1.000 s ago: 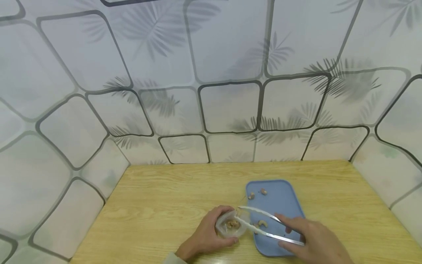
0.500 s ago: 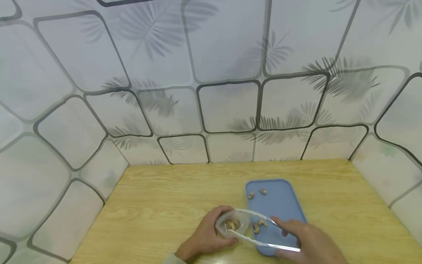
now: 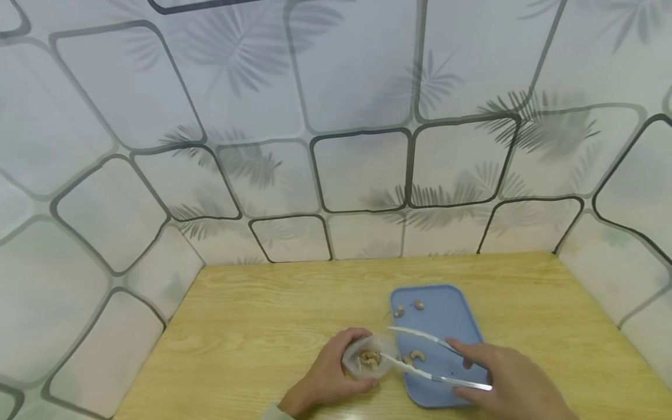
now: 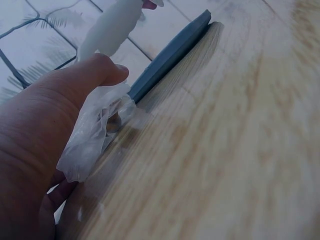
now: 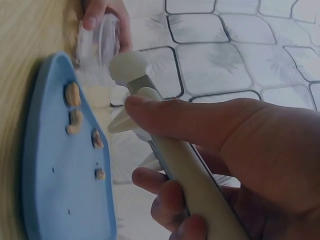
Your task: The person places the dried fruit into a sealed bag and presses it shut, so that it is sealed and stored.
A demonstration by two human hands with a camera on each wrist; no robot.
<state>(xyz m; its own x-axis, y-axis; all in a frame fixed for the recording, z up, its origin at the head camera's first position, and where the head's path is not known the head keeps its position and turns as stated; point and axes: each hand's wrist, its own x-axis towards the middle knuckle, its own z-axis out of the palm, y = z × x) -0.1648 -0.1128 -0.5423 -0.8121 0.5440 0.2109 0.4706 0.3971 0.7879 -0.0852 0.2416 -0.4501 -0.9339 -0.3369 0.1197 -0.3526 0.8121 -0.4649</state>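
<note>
My left hand (image 3: 329, 371) grips a crinkled, see-through plastic bag (image 4: 95, 135), its mouth facing up. Several cashews (image 3: 370, 358) lie inside it. My right hand (image 3: 511, 379) holds metal tongs (image 3: 458, 382) with white tips, thumb on one arm and fingers on the other. The tongs stand spread, with nothing visible between their tips. One tip overlaps the bag's right rim in the head view; the other is over the tray's left edge. On the blue tray (image 3: 446, 326) lie several more cashews (image 5: 75, 120), all near its left side.
The tray rests on a wood-grain table (image 3: 252, 315), close to the right of the bag. Pale patterned walls (image 3: 362, 169) rise behind the table and on both sides. Small dark specks (image 5: 53, 170) dot the tray.
The tongs first shifted left over the bag's mouth, their arms spreading, then drew back right toward the tray. My left hand and the bag have stayed nearly in place.
</note>
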